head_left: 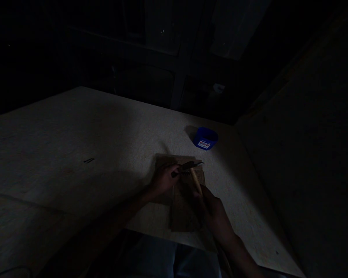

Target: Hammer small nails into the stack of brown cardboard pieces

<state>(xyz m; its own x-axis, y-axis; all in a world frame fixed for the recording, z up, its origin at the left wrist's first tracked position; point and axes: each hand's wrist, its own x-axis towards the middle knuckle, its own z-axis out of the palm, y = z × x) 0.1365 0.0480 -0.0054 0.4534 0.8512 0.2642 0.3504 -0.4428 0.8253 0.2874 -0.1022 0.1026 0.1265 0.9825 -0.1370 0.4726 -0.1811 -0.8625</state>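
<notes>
My right hand (216, 216) is wrapped round a light wooden handle (196, 180), which slants up and left over the cardboard. At the handle's upper end lies a dark metal piece (189, 166) with a shiny pointed tip to the right. The fingers of my left hand (164, 178) are closed on this piece's left side. In the dim light I cannot tell whether metal and handle are one tool. Beneath both hands, pieces of brown cardboard (181, 216) lie overlapping on the pale surface.
A blue plastic tub (205, 139) with a white label stands beyond the cardboard, to the right. Two thin dark strips (89, 160) lie on the pale surface (127, 135) at the left. A wall (301, 154) rises along the right side. The background is very dark.
</notes>
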